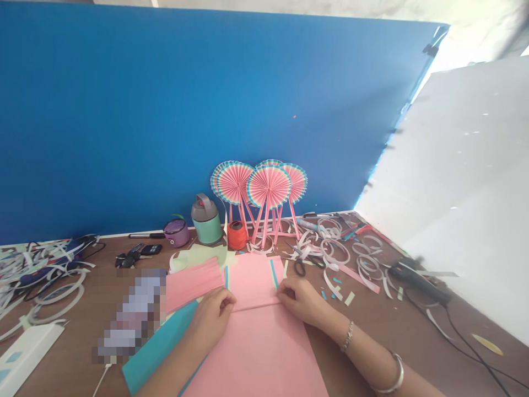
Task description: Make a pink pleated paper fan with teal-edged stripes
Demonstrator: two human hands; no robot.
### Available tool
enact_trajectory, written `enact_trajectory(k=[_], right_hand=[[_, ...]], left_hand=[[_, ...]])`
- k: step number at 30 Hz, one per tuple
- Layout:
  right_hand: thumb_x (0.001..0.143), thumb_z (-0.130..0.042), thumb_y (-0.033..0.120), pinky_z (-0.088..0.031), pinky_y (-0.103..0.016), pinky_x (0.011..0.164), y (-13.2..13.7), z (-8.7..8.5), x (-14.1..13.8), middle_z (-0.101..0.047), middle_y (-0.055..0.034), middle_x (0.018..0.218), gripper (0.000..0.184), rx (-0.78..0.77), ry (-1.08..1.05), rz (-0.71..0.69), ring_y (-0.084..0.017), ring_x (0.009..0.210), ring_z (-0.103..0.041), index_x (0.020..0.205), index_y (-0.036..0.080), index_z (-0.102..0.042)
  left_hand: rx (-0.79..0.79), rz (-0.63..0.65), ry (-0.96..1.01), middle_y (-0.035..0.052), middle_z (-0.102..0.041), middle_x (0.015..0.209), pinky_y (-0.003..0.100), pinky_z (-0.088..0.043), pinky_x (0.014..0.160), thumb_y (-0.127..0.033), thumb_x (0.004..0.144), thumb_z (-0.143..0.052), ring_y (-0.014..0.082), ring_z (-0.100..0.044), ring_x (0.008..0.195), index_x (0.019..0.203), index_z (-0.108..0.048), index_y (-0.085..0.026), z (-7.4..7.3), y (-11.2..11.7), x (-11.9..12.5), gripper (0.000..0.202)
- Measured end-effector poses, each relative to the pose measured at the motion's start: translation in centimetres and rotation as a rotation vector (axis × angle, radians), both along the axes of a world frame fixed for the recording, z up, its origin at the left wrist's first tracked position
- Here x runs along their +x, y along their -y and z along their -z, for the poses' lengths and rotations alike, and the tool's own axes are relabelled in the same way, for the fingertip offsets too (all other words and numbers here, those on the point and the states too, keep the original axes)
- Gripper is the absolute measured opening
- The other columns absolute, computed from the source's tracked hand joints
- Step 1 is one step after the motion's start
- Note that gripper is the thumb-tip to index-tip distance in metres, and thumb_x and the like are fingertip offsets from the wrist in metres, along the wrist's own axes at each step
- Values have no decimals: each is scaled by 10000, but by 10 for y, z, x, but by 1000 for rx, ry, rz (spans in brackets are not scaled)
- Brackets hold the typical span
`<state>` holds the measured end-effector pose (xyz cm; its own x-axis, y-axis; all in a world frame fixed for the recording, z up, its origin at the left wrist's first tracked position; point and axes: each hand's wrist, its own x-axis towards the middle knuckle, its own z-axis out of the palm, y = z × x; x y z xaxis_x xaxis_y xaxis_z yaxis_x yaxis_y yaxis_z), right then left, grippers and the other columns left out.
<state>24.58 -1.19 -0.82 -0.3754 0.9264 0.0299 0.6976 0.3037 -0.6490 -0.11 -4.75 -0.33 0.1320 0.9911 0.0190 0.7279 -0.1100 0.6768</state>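
In front of me lies a pink paper sheet (253, 278) with a blue and pale yellow stripe along each side. A narrow fold runs across its near edge. My left hand (211, 317), fingers curled, pinches the left end of that fold. At the right end my right hand (301, 300) pinches the same fold between thumb and fingers. Beneath is a larger pink sheet (264, 358), with a teal sheet (161, 344) sticking out to its left. A pleated pink paper (192, 284) rests beyond my left hand.
Several round pleated paper fans (268, 187) stand against the blue board (165, 110). Nearby are a teal container (207, 226), a purple pot (177, 232) and red tape (237, 236). Scissors (300, 267) and paper strips (334, 251) lie right, with a corded black glue gun (419, 281). A blurred phone-like object (132, 314) lies left.
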Motion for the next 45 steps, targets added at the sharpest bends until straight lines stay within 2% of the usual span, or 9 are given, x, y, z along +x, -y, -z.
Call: enact_trajectory(k=[10,15,24,31,33,35,38,41,45], right_hand=[[718,-489,108,-353,-215,565,-2,1,-1,-639,-14,683,152,-19,4,8,-126,608,-527,708,166,-629],[729,-480,100,-345,-221,584,0,1,-2,-630,-14,682,156,40,39,-10,-133,632,-530,701,172,-616],[757,-468,87,-355,-242,631,3,0,-3,-617,-23,710,156,88,100,-25,-153,689,-539,708,172,-589],[822,-441,94,-363,-284,723,11,-2,-6,-586,-63,942,244,221,276,-75,-194,866,-526,1007,190,-566],[810,-440,67,-350,-292,707,13,-1,-9,-564,-67,943,290,276,372,-125,-197,848,-504,1038,200,-562],[817,-436,61,-337,-299,693,16,-1,-12,-555,-63,917,280,327,431,-244,-195,817,-482,1009,210,-575],[815,-448,57,-325,-306,693,18,-3,-12,-555,-57,915,262,369,431,-359,-191,806,-458,953,220,-599],[776,-488,45,-322,-303,699,18,-6,-9,-563,-51,923,267,366,374,-341,-186,821,-453,932,220,-614],[793,-473,58,-331,-314,709,17,-2,-3,-581,-56,867,202,405,361,-304,-190,812,-467,863,186,-614]], left_hand=[[15,51,-49,27,-634,838,315,-430,740,-114,757,-405,188,-576,820,771,-606,-210,0,0,-1,223],[85,129,-172,46,-610,880,338,-411,803,-80,811,-367,205,-545,909,917,-669,-240,-1,3,1,358],[123,181,-384,43,-541,837,312,-377,727,-18,808,-345,193,-490,856,1100,-643,-314,-3,7,6,512],[262,301,-606,44,-527,957,328,-345,724,71,760,-347,212,-472,881,1253,-488,-405,3,10,16,700],[264,343,-626,41,-532,954,325,-344,717,62,770,-363,213,-472,884,1245,-493,-390,3,10,19,668],[261,357,-621,41,-539,952,321,-344,710,63,769,-375,211,-472,885,1236,-504,-357,3,11,22,641],[269,354,-616,51,-556,933,330,-342,697,72,752,-383,218,-474,882,1142,-580,-277,0,12,23,559],[275,300,-634,65,-572,873,350,-340,685,56,758,-392,232,-482,856,891,-667,-212,-3,13,18,407],[237,183,-616,61,-588,782,343,-336,648,88,670,-397,226,-491,803,603,-638,-185,-7,11,6,370]])
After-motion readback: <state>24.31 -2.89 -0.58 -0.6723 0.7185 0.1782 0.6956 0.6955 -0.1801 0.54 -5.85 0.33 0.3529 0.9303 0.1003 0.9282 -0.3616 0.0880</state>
